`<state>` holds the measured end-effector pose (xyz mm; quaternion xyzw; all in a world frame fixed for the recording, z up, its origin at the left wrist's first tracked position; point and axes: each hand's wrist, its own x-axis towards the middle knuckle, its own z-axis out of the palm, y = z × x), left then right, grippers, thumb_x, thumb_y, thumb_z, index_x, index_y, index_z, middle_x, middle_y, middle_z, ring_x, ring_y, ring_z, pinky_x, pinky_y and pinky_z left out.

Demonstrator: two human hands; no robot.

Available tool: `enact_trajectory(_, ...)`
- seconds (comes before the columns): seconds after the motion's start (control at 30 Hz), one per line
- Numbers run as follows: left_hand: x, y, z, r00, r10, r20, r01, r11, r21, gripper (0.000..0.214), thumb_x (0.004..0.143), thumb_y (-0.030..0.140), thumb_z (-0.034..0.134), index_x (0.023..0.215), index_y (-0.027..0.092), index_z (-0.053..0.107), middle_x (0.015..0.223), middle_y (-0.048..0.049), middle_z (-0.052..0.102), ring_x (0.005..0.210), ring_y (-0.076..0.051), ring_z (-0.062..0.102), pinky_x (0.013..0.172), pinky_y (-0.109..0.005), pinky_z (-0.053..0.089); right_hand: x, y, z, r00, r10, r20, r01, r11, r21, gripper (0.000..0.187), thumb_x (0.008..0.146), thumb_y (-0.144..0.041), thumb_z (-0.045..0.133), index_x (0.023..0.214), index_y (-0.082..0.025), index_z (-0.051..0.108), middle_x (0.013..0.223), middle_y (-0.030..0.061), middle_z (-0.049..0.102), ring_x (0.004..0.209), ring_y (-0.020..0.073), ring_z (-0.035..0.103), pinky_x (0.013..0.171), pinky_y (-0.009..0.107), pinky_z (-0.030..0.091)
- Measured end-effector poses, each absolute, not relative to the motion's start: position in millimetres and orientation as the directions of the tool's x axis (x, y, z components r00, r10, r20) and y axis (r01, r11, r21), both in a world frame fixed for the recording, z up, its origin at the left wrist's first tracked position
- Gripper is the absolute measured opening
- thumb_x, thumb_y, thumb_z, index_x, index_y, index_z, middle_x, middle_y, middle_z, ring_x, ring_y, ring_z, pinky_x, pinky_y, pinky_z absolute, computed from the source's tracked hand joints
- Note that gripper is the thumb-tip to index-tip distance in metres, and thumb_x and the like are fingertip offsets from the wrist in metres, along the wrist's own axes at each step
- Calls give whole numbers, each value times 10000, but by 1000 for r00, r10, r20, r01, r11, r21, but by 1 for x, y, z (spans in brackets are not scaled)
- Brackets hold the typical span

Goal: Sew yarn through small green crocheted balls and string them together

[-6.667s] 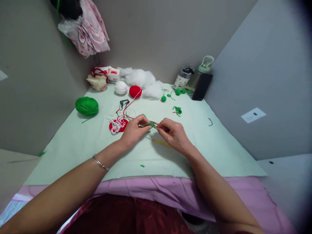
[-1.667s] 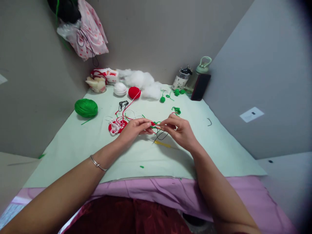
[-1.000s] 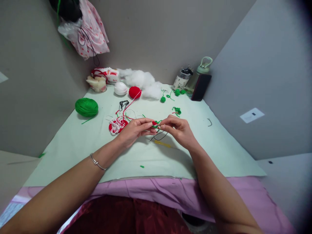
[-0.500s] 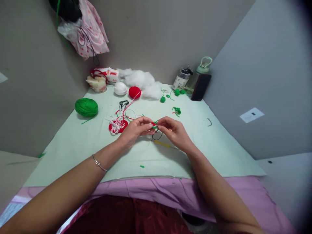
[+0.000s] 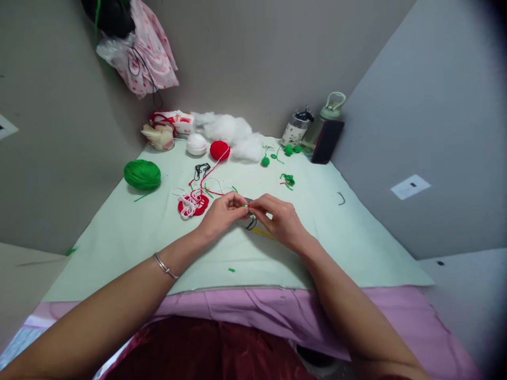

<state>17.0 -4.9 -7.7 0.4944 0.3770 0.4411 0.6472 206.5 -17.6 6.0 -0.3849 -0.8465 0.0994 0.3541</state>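
My left hand [image 5: 222, 214] pinches a small green and red yarn piece [image 5: 246, 207] between thumb and fingers, and the fingertips cover most of it. Meeting it from the other side, my right hand [image 5: 279, 219] is closed in a pinch at the edge of the same piece. A black thread [image 5: 252, 224] hangs in loops below the fingertips. Under the right hand lies a tool with a yellow handle [image 5: 261, 233], partly hidden. Left of my left hand is a heap of white cord [image 5: 190, 205] on a flat red coil.
Across the back stand a green yarn ball [image 5: 142, 175], a white ball [image 5: 196, 144], a red yarn ball [image 5: 219, 151], white stuffing [image 5: 229, 130], small green balls [image 5: 289, 150], a bottle [image 5: 331, 108] and a phone [image 5: 328, 142]. Grey walls enclose the table [image 5: 356, 253].
My hands have drawn closer together, and the right fingertips now press against the left ones at the piece. The black thread's loop hangs smaller and more bunched.
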Motion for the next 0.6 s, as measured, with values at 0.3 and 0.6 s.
enact_trajectory(0.3,21,-3,-17,362,931,49,-46,-34,998,202,666,235,749,753,159,584,723,26,611,689,-119,570,668,-251,434,186,-30,18,-346,690,635,529,703,-476,131,879,-149,561,801,-189,658,807,38,656,651,112,581,583,240,433)
enact_trajectory(0.6,20,-6,-8,392,919,-34,-28,49,998,238,719,291,747,821,163,574,744,15,640,684,-133,640,689,-269,474,208,-21,37,-220,965,141,-153,108,-982,129,874,-289,639,815,-210,557,520,-55,606,358,79,454,392,199,324)
